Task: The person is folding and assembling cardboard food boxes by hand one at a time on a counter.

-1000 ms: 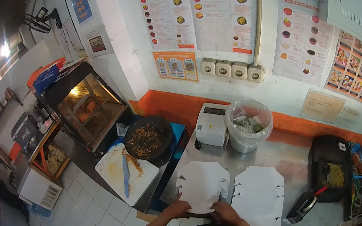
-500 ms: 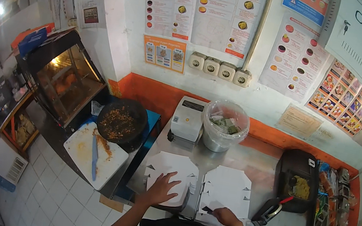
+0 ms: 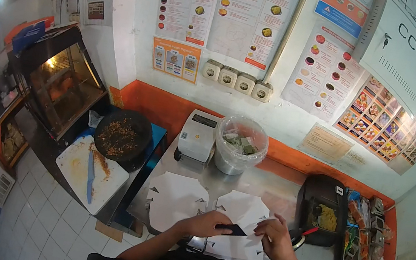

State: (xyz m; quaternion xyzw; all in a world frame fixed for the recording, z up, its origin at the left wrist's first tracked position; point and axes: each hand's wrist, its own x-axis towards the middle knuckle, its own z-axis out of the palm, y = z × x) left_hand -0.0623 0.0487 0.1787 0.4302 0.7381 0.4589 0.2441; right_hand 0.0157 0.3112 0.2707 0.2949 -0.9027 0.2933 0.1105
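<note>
My left hand is closed on a flat black piece, dark and straight-edged, whose kind I cannot make out. It holds the piece just over the right-hand unfolded white cardboard box. Beside the piece's far end, above the same cardboard, is my right hand. Its fingers are loosely bent and apart, and nothing shows in them. Another flat white cardboard box with notched edges lies to the left on the metal table, near my left forearm.
Behind the cardboard stand a white label printer and a clear bucket of sachets. A black container with yellow food and a sachet rack are at right. Leftward are a mortar, a cutting board and a knife.
The flat black piece is now in my left hand, which has moved right off the left cardboard. My right hand has lifted and opened. The whole view has shifted slightly.
</note>
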